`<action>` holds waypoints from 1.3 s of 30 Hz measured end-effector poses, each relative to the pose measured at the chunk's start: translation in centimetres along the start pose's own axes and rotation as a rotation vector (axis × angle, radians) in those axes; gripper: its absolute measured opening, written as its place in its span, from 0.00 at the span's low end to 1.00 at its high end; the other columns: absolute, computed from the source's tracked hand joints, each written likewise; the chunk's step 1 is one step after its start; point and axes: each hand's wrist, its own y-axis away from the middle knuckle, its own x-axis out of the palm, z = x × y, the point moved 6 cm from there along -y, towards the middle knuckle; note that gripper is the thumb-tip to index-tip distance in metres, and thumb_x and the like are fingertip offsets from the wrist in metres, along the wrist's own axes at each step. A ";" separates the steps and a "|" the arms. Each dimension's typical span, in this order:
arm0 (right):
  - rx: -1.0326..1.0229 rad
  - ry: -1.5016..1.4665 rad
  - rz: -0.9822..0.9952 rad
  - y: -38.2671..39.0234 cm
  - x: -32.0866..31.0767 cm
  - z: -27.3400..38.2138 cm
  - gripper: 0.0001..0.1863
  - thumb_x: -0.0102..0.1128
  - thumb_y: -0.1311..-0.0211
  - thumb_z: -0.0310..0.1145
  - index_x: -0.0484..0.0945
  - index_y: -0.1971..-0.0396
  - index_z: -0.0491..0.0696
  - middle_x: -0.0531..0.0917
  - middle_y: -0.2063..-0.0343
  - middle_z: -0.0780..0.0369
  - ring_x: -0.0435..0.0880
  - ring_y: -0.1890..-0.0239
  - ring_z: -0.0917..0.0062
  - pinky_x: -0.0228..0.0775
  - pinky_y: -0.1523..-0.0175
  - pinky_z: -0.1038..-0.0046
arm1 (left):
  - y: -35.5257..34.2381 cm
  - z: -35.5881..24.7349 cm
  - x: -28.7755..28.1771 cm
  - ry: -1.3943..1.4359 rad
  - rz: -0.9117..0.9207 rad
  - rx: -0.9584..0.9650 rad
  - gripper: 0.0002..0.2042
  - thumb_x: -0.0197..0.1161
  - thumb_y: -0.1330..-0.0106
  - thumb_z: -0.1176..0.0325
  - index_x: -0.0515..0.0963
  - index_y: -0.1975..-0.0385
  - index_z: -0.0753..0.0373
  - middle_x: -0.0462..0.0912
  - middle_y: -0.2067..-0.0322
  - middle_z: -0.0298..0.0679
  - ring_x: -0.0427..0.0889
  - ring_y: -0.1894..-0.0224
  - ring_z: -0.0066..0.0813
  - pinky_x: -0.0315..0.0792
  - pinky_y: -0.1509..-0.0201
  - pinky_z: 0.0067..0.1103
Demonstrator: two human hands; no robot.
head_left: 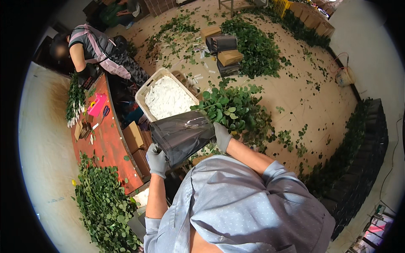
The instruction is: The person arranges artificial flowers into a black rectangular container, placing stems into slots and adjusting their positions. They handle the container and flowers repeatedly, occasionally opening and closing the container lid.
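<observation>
The smooth, tan tiled floor (291, 107) is spreading beyond, torn leaves littering it. The worn, orange-red surface (107, 141) is running along the left, dense, rounded foliage (101, 206) crowding its near end. A pale, rectangular plastic tub (141, 100) is holding a mound of short, chalk-white pieces (166, 97). On its near side, a glossy, dark, see-through sleeve (181, 134) is slanting between both hands, its film catching light. The grey-gloved left hand (157, 161) is clamping its fingers on the sleeve's left edge. The right hand (221, 137), likewise gloved, is touching the opposite end; its fingers are hiding underneath, their grip impossible to tell. Blue-handled scissors (105, 111) are lying on the surface.
</observation>
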 end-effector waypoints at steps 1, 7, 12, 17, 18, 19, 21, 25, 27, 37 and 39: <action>-0.022 -0.015 0.025 -0.1 0.0 0.2 0.18 0.49 0.26 0.46 0.80 0.58 0.48 0.83 0.63 0.65 0.82 0.61 0.76 0.74 0.55 0.67 | 0.1 -0.3 -0.1 0.004 0.013 0.012 0.10 0.67 0.40 0.78 0.70 0.76 0.66 0.67 0.77 0.37 0.66 0.73 0.25 0.65 0.67 0.23; -0.091 -0.014 0.059 -0.8 -0.2 0.7 0.16 0.51 0.27 0.42 0.81 0.61 0.45 0.84 0.63 0.63 0.82 0.62 0.75 0.74 0.53 0.69 | 1.4 -2.0 -0.3 0.156 -0.004 0.034 0.06 0.66 0.36 0.80 0.75 0.73 0.66 0.74 0.74 0.29 0.71 0.69 0.15 0.67 0.63 0.17; -0.015 -0.171 0.131 -2.5 -0.3 0.2 0.17 0.50 0.27 0.42 0.82 0.62 0.44 0.85 0.64 0.62 0.83 0.62 0.74 0.75 0.53 0.69 | 2.2 -2.7 -0.7 0.187 0.005 0.005 0.10 0.64 0.36 0.83 0.70 0.76 0.66 0.74 0.72 0.33 0.72 0.68 0.20 0.68 0.60 0.18; 0.006 -0.237 0.154 -4.7 -1.4 -0.9 0.20 0.45 0.26 0.45 0.84 0.59 0.48 0.87 0.61 0.60 0.86 0.63 0.70 0.79 0.55 0.66 | 3.3 -4.1 -7.4 0.251 -0.240 -0.057 0.13 0.70 0.33 0.77 0.72 0.75 0.62 0.77 0.72 0.29 0.71 0.67 0.15 0.70 0.59 0.16; 0.032 -0.219 0.163 -3.4 -1.1 0.3 0.22 0.43 0.24 0.46 0.84 0.54 0.47 0.87 0.57 0.60 0.86 0.57 0.70 0.78 0.48 0.66 | 3.6 -4.8 -9.1 0.210 -0.239 -0.096 0.11 0.70 0.33 0.76 0.74 0.74 0.63 0.78 0.72 0.29 0.71 0.67 0.15 0.70 0.59 0.16; 0.052 -0.209 0.169 -2.2 -1.0 1.6 0.24 0.41 0.23 0.46 0.83 0.49 0.46 0.88 0.52 0.59 0.87 0.52 0.70 0.78 0.40 0.67 | 3.6 -5.3 -10.4 0.168 -0.241 -0.136 0.10 0.71 0.33 0.76 0.76 0.73 0.64 0.79 0.71 0.29 0.71 0.67 0.14 0.70 0.59 0.16; 0.088 -0.333 0.357 -2.6 -1.7 2.7 0.23 0.38 0.23 0.43 0.82 0.48 0.46 0.87 0.51 0.57 0.87 0.50 0.66 0.81 0.40 0.65 | 2.9 -7.4 -11.4 0.109 -0.196 -0.066 0.04 0.72 0.34 0.75 0.83 0.69 0.67 0.78 0.72 0.29 0.72 0.68 0.14 0.69 0.60 0.17; 0.175 -0.407 0.556 -5.0 -5.0 2.7 0.24 0.37 0.22 0.43 0.80 0.45 0.47 0.87 0.50 0.63 0.87 0.49 0.74 0.82 0.46 0.72 | 4.6 -7.8 -12.1 0.171 -0.184 -0.125 0.05 0.72 0.36 0.75 0.82 0.71 0.66 0.80 0.71 0.32 0.74 0.68 0.16 0.71 0.60 0.18; 0.142 -0.318 0.433 -2.3 -3.2 4.0 0.25 0.36 0.22 0.43 0.79 0.42 0.47 0.86 0.47 0.62 0.87 0.49 0.74 0.83 0.48 0.75 | 7.0 -6.6 -11.9 0.146 -0.149 -0.129 0.07 0.73 0.36 0.74 0.80 0.74 0.65 0.80 0.71 0.32 0.75 0.68 0.16 0.71 0.61 0.19; -0.924 0.669 0.817 6.4 3.2 10.2 0.29 0.47 0.20 0.43 0.60 0.25 0.49 0.67 0.27 0.60 0.69 0.28 0.68 0.62 0.24 0.65 | 19.7 5.4 -2.9 -0.320 0.247 -0.398 0.08 0.72 0.43 0.67 0.83 0.78 0.64 0.81 0.72 0.50 0.82 0.67 0.50 0.74 0.62 0.38; -0.616 0.316 0.919 6.7 4.3 10.1 0.29 0.48 0.21 0.42 0.60 0.26 0.49 0.67 0.26 0.60 0.69 0.28 0.68 0.62 0.24 0.65 | 22.2 8.3 -1.7 -0.400 0.305 -0.436 0.09 0.71 0.42 0.63 0.85 0.75 0.62 0.82 0.71 0.51 0.82 0.65 0.52 0.74 0.60 0.40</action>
